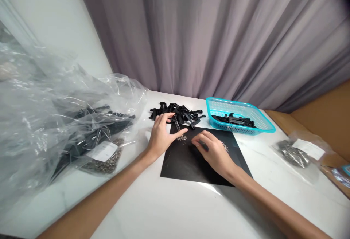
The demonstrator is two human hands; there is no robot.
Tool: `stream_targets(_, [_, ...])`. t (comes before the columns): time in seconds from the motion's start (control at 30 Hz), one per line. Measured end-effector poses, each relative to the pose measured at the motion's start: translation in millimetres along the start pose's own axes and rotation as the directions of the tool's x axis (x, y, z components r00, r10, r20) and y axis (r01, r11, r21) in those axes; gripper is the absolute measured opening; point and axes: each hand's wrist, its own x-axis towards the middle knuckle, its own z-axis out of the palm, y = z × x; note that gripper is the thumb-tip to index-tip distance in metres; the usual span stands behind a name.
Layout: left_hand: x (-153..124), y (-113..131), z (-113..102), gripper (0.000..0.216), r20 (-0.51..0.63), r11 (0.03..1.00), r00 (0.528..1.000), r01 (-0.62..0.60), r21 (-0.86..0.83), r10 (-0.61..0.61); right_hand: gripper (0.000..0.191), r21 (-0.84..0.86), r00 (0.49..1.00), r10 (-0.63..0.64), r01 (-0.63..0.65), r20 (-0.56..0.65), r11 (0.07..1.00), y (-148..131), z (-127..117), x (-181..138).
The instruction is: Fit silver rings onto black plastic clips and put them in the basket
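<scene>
My left hand (161, 134) reaches over the far left of a black mat (182, 166). Its fingers and thumb span a slim black plastic part (177, 123), which looks gripped by its ends. Just right of it, my right hand (212, 149) is closed in a pinch above the mat; whatever sits at its fingertips is too small to name. Tiny metal pieces (182, 137) lie scattered below the left thumb. More small metal pieces (225, 146) form a heap behind the right hand, partly hidden by it.
Beyond the mat lies a pile of black plastic parts (188, 114). A turquoise basket (266, 125) at the back right holds similar parts. Large clear plastic bags (68, 97) and a labelled bag of metal pieces (109, 162) occupy the left; another labelled bag (294, 155) is at right.
</scene>
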Motion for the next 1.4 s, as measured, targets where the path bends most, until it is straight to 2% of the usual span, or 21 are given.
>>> stream_targets(0.1, [-1.6, 4.3, -0.7, 0.061, 0.059, 0.999, 0.998, -0.031, -0.031, 0.033, 0.012, 0.124, 0.998, 0.064, -0.067, 0.029, 0.99, 2.9, -10.5, -4.9])
stream_targets(0.17, [-3.2, 8.8, -2.0, 0.061, 0.142, 0.996, 0.988, -0.056, -0.069, 0.065, 0.013, 0.161, 0.994, 0.093, -0.101, 0.057, 0.982, 3.7, -16.9, -11.8])
stream_targets(0.33, [-6.9, 25.4, -7.5, 0.06, 0.41, 0.986, 0.901, -0.096, -0.135, 0.144, 0.019, 0.282, 0.957, 0.232, -0.275, 0.176, 0.919, 4.9, -25.1, -29.9])
stream_targets(0.47, [-7.1, 36.5, -9.9, 0.058, 0.504, 0.983, 0.85, -0.082, -0.162, 0.153, 0.024, 0.433, 0.931, 0.261, -0.352, 0.255, 0.83, 8.0, -25.8, -32.9])
stream_targets(0.57, [-7.5, 39.5, -9.7, 0.06, 0.539, 0.982, 0.827, -0.077, -0.17, 0.159, 0.023, 0.498, 0.933, 0.258, -0.353, 0.251, 0.792, 11.7, -27.5, -31.4])
stream_targets(0.67, [-10.1, 39.6, -8.7, 0.062, 0.562, 0.983, 0.812, -0.08, -0.166, 0.161, 0.023, 0.449, 0.933, 0.29, -0.357, 0.213, 0.819, 16.0, -29.6, -32.7])
stream_targets(0.87, [-18.8, 42.3, -5.7, 0.074, 0.622, 0.984, 0.779, 0.039, -0.174, 0.079, 0.024, 0.453, 0.925, 0.313, -0.378, 0.215, 0.807, 16.2, -37.3, -36.8])
stream_targets(1.1, [-20.3, 52.4, -3.9, 0.062, 0.537, 0.971, 0.836, 0.019, -0.239, 0.115, 0.028, 0.496, 0.918, 0.324, -0.396, 0.229, 0.773, 8.3, -59.5, -32.0])
stream_targets(1.3, [-22.9, 50.2, 1.0, 0.065, 0.587, 0.906, 0.809, 0.22, -0.362, 0.038, 0.028, 0.437, 0.931, 0.31, -0.364, 0.192, 0.822, 3.8, -57.6, -34.3])
stream_targets(1.4, [-24.5, 48.6, 3.3, 0.07, 0.595, 0.878, 0.803, 0.266, -0.399, 0.028, 0.028, 0.41, 0.93, 0.321, -0.368, 0.18, 0.835, 3.2, -54.7, -36.0])
